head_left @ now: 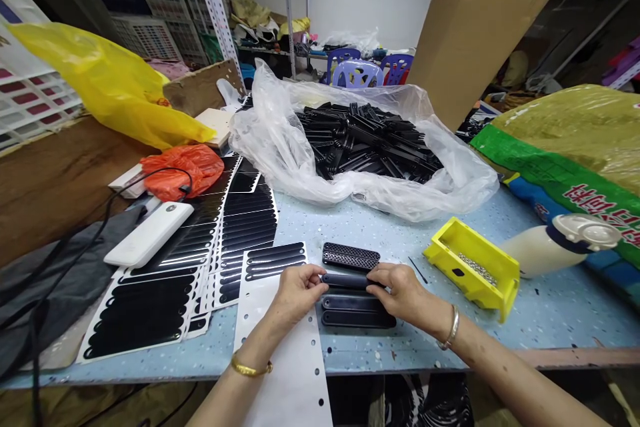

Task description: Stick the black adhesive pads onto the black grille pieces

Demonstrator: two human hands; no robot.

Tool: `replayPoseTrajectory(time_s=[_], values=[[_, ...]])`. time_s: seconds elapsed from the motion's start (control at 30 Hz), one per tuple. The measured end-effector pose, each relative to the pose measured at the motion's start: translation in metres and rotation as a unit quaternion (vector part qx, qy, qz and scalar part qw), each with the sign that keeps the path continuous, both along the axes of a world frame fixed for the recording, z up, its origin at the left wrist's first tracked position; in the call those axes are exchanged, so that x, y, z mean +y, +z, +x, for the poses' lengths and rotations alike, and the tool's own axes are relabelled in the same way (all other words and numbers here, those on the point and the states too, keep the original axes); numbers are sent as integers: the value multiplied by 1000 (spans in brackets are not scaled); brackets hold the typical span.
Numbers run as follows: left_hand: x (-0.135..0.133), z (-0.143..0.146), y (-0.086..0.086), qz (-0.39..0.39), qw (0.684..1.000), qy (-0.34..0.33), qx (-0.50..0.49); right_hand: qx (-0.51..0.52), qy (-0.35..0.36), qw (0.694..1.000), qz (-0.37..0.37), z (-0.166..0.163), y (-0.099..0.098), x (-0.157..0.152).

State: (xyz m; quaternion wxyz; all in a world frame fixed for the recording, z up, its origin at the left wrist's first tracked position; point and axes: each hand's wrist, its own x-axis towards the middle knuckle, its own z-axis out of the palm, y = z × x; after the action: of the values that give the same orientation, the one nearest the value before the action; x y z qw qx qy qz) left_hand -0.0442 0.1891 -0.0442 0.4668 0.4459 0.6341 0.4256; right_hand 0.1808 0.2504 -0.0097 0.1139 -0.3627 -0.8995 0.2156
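My left hand (299, 288) pinches the left end of a slim black strip (346, 281) with rounded ends. At its right end, the fingers of my right hand (395, 288) close on it. Whether the strip lies on a black plastic piece beneath is hard to see. Just in front are smooth black plastic pieces (356, 318) lying side by side; behind is one with a perforated pattern (351, 255). Partly under my left forearm lies a white backing sheet (280, 347), with a few black strip stickers (276, 261) at its top and small dark dots along its edges.
A clear plastic bag (320, 190) full of black plastic pieces (370, 140) stands behind. To the right are a yellow bin (453, 273) of small metal parts and a cream bottle (535, 250). Sticker sheets (145, 307), a white power bank (150, 235) and cables lie left.
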Motion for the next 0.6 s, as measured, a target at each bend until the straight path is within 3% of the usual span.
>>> replayPoseTrajectory(time_s=[0.6], values=[[1,-2,6,-13,999,-5,-37,-37,19,997,59,-1,-7,1]])
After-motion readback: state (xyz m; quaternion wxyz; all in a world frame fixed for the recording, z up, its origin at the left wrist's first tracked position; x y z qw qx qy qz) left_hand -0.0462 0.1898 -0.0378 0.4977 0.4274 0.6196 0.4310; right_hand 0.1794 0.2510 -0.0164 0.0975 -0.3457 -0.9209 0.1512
